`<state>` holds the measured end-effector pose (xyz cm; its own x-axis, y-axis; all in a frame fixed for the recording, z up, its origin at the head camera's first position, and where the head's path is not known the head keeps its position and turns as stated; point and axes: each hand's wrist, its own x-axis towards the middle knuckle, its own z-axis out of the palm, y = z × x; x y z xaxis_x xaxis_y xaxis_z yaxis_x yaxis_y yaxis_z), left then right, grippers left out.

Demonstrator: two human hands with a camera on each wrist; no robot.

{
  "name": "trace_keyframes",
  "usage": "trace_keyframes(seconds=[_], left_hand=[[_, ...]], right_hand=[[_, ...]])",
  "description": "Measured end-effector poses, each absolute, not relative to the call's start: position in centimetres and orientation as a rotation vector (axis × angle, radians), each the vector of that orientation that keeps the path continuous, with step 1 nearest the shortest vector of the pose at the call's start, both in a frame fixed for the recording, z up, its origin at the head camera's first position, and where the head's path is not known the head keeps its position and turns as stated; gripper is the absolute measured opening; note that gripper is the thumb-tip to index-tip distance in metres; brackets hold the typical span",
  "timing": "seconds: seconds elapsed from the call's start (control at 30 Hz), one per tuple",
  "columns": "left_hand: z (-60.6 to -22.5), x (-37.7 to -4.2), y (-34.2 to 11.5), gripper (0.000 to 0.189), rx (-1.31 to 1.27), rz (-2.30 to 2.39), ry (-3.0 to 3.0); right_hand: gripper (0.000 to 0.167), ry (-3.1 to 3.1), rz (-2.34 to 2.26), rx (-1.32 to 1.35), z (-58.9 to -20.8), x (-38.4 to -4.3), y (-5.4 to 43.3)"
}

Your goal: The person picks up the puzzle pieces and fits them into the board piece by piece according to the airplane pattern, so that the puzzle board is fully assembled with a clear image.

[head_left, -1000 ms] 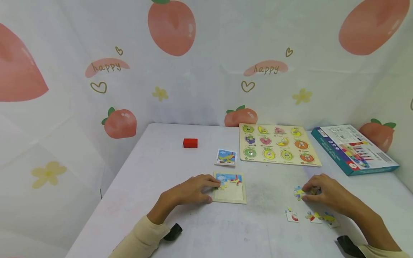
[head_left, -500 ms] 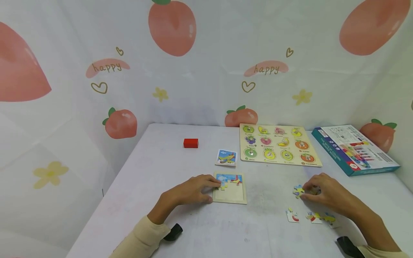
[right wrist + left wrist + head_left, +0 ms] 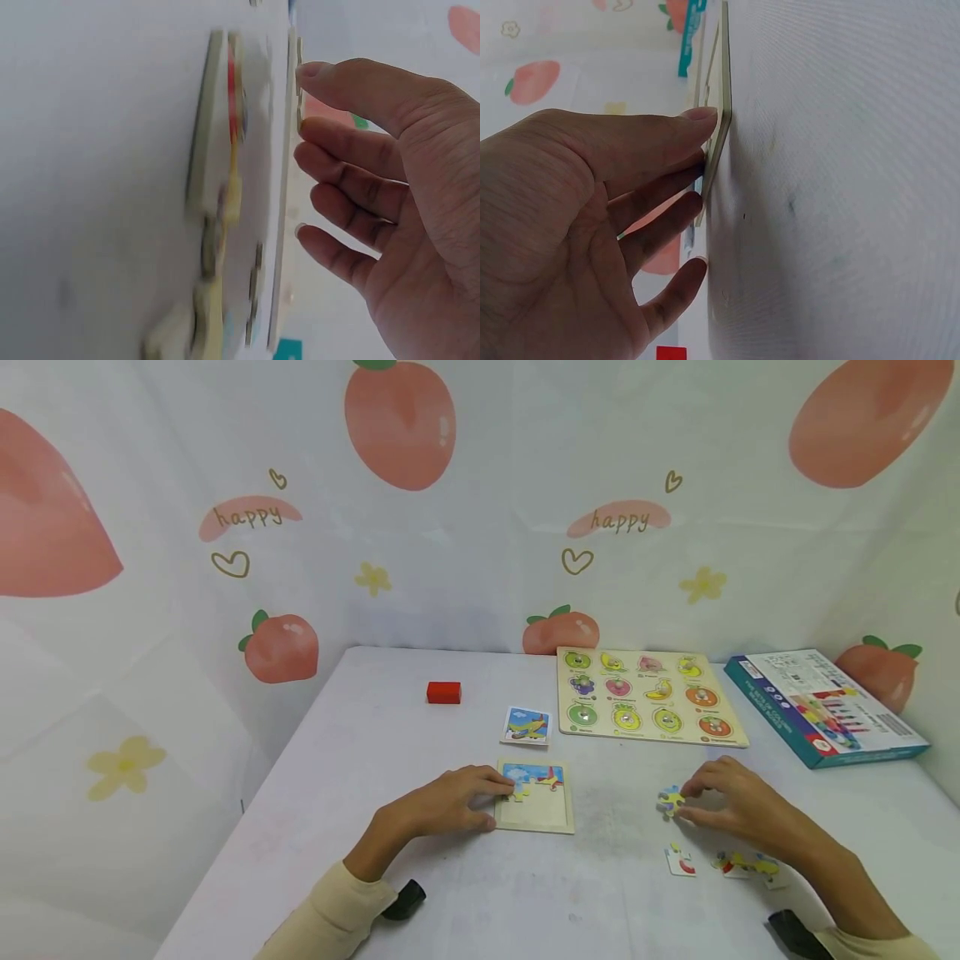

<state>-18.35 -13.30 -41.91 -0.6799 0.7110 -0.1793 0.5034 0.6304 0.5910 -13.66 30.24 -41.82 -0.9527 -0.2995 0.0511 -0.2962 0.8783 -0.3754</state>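
Observation:
In the head view, my left hand (image 3: 450,802) rests on the left side of a shallow wooden puzzle tray (image 3: 558,814). Its index fingertip lies over the tray, its thumb at the near left corner. Sky-blue jigsaw pieces (image 3: 536,774) fill the tray's upper part, and bare wood shows below. My right hand (image 3: 738,797) pinches a blue-and-yellow jigsaw piece (image 3: 670,802) between thumb and index finger, right of the tray. From the right wrist, the piece (image 3: 300,90) appears nearly edge-on. Loose pieces (image 3: 680,861) lie nearer me, beside a yellow-and-red group (image 3: 742,864).
Behind the tray lies a small airplane picture card (image 3: 527,726). A red block (image 3: 444,692) stands farther left. At the back right are a wooden fruit board (image 3: 645,697) and a teal-edged flat box (image 3: 825,706). A peach-patterned cloth (image 3: 465,543) hangs behind the table.
My right hand has moved left with the jigsaw piece, a short way toward the tray. The left hand keeps its place on the tray.

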Motion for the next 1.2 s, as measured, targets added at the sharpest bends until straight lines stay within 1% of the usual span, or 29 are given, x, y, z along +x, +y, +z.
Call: trace_keyframes(seconds=[0.2, 0.37, 0.67, 0.93, 1.2], left_hand=[[-41.7, -18.3, -13.3, 0.054, 0.954, 0.725, 2.451], [-41.6, -18.2, -13.3, 0.054, 0.955, 0.724, 2.451], [-41.6, -18.2, -13.4, 0.053, 0.958, 0.719, 2.449], [-41.7, -18.2, -13.3, 0.053, 0.957, 0.713, 2.452], [-41.6, -18.1, -13.4, 0.052, 0.962, 0.714, 2.453]], right_hand=[[0.024, 3.029, -0.595, -0.553, -41.8, -14.2, 28.2], [0.022, 2.992, -0.602, -0.676, -41.6, -14.9, 26.2], [0.015, 2.960, -0.587, -0.812, -41.6, -16.2, 22.7], [0.017, 2.904, -0.621, -0.842, -41.6, -17.2, 20.1], [0.017, 2.887, -0.606, -0.977, -41.6, -18.0, 18.0]])
